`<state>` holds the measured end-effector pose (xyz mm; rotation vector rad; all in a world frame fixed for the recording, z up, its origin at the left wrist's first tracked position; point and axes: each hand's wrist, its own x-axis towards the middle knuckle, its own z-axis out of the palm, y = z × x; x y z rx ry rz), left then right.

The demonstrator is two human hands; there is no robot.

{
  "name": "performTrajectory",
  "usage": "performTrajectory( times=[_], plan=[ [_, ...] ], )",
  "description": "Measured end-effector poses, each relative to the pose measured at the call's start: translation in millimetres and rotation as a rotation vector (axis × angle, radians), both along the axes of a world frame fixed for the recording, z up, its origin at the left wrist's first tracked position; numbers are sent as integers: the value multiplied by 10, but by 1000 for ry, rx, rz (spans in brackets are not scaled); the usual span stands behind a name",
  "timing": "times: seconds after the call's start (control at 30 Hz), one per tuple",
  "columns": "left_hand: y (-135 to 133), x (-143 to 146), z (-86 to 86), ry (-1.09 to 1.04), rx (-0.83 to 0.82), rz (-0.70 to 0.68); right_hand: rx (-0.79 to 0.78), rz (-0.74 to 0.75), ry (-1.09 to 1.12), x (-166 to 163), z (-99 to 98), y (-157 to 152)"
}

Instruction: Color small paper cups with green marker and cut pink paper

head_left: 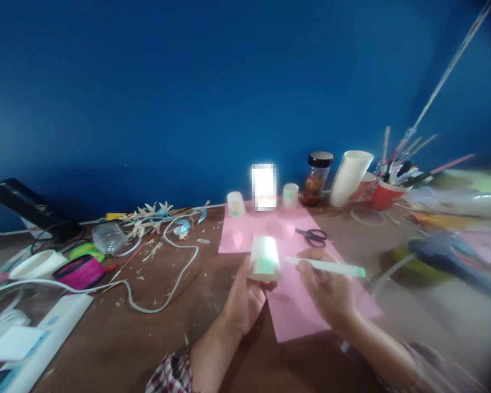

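Note:
My left hand (247, 303) is wrapped round a white paper cup (265, 254) that has a pale green patch on its side. In my right hand (325, 289) is a white marker (335, 267) with a light green end, its other end close to the cup's right side; whether it touches, I cannot tell. Beneath both hands lies pink paper (298, 311). Farther back on pink paper stand two more white cups with green marks, one on the left (235, 204) and one on the right (290, 195). Black-handled scissors (313, 237) rest beside them.
At the back right are a black-lidded jar (317, 177), a tall stack of white cups (349, 177) and a red cup (387, 195) full of pens. To the left, a white cable (163, 308), a power strip (59, 333) and a pink tape roll (79, 271) crowd the brown table.

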<state>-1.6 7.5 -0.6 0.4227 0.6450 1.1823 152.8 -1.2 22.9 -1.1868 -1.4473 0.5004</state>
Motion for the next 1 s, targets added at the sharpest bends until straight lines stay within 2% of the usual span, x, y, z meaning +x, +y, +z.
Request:
performTrajectory(
  times=[0.2, 0.47, 0.57, 0.7, 0.83, 1.0],
  plan=[
    [-14, -4, -31, 3, 122, -13, 3, 12, -3, 1, -1, 6],
    [-5, -11, -23, 11, 90, 1, -53, 11, 36, -15, 30, -12],
    [5, -20, -11, 28, 49, 3, -40, 51, 145, -19, 16, 5],
    [25, -23, -3, 38, 44, 93, -32, 171, 401, -29, -41, 65],
    [38, -25, -14, 8, 42, 104, -138, 355, 665, -51, -71, 105],
    [39, -13, -48, 26, 42, 104, -187, 433, 769, -71, -65, 101]
  ],
)
